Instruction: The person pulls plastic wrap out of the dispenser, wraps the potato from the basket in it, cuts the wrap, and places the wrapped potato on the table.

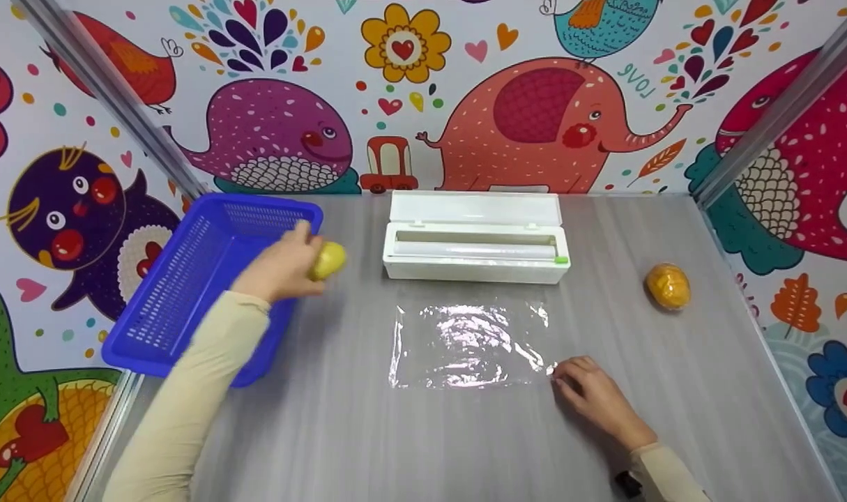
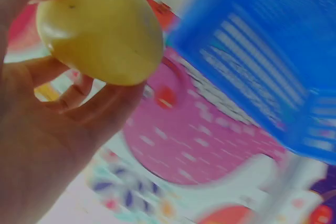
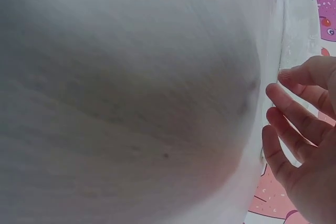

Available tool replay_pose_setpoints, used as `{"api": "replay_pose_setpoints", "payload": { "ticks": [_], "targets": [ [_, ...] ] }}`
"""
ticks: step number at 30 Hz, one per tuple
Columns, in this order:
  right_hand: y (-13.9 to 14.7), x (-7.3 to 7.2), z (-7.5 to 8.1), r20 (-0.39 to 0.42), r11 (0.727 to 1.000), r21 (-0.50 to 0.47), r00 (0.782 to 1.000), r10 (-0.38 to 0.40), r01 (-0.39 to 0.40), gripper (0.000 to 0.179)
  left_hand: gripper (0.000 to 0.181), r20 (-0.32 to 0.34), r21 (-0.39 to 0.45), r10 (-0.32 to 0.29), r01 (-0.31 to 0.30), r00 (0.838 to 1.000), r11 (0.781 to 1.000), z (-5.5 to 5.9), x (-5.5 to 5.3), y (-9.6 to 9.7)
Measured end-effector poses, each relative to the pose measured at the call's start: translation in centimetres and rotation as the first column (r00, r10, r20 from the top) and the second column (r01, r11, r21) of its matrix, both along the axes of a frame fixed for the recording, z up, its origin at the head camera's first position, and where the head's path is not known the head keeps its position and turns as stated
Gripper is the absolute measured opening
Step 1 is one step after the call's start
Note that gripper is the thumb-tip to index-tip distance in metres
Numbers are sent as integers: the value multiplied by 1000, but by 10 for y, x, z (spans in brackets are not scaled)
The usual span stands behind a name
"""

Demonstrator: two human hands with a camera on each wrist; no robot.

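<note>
My left hand (image 1: 282, 265) grips a smooth yellow fruit (image 1: 330, 261) over the right rim of the blue basket (image 1: 123, 348). In the left wrist view the thumb and fingers curl round the fruit (image 2: 102, 30). A rectangular sheet of clear plastic wrap (image 1: 458, 348) lies on the table, shiny and slightly wrinkled. By its lower right corner rests my right hand (image 1: 601, 401), fingers loosely bent. The right wrist view shows those fingers (image 3: 294, 108) holding nothing.
Behind the sheet stands a white wrap dispenser (image 1: 475, 272), lid raised, a roll of film (image 1: 475, 249) inside and a green tab at its right end. An orange-yellow fruit (image 1: 668, 286) with a shiny, wrapped-looking surface lies at the right. Patterned panels (image 1: 423, 84) border the table.
</note>
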State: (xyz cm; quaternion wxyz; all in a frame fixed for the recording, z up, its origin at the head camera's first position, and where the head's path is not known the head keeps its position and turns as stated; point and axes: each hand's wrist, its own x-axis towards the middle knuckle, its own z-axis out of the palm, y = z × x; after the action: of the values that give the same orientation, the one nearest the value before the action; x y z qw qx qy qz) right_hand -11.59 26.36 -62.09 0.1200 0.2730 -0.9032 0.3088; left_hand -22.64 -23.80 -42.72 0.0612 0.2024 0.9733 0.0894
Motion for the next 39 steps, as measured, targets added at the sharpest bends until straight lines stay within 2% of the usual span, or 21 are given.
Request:
{"api": "replay_pose_setpoints", "payload": {
  "ticks": [2, 4, 8, 13, 16, 17, 22, 25, 29, 32, 39],
  "targets": [
    [0, 0, 0, 1, 1000, 3, 1000, 2, -2, 21, 61, -4, -13, -88, 88, 996, 996, -9, 2, 29],
    [-1, 0, 1, 2, 1000, 7, 1000, 7, -7, 20, 61, 21, -27, -166, 167, 986, 986, -21, 4, 57],
    [-2, 1, 1, 0, 1000, 13, 1000, 18, -18, 19, 65, 106, -62, -283, 290, 953, 955, -51, 9, 111],
    [-5, 2, 1, 8, 999, 20, 1000, 24, -25, 18, 58, 179, -111, -366, 388, 913, 915, -92, 13, 162],
    [-6, 2, 1, 12, 999, 29, 999, 31, -31, 17, 53, 182, -131, -394, 420, 901, 898, -108, 16, 184],
    [-6, 2, 1, 11, 999, 31, 999, 33, -33, 17, 50, 183, -124, -395, 420, 900, 899, -112, 16, 190],
    [-4, 3, 0, 12, 999, 24, 1000, 29, -29, 18, 42, 166, -114, -411, 432, 896, 895, -118, 17, 211],
    [-2, 2, 0, 24, 1000, 15, 999, 22, -23, 17, 51, 164, -108, -420, 440, 893, 892, -123, 18, 219],
    [-2, 1, -2, 38, 999, 13, 999, 31, -31, 15, 67, 159, -110, -427, 446, 890, 888, -132, 20, 222],
    [-2, 1, -3, 40, 999, 6, 999, 34, -34, 14, 69, 128, -126, -439, 454, 889, 882, -138, 19, 223],
    [-2, 1, -3, 38, 1000, 2, 999, 22, -22, 16, 74, 92, -137, -438, 447, 894, 884, -139, 19, 229]
  ]
}}
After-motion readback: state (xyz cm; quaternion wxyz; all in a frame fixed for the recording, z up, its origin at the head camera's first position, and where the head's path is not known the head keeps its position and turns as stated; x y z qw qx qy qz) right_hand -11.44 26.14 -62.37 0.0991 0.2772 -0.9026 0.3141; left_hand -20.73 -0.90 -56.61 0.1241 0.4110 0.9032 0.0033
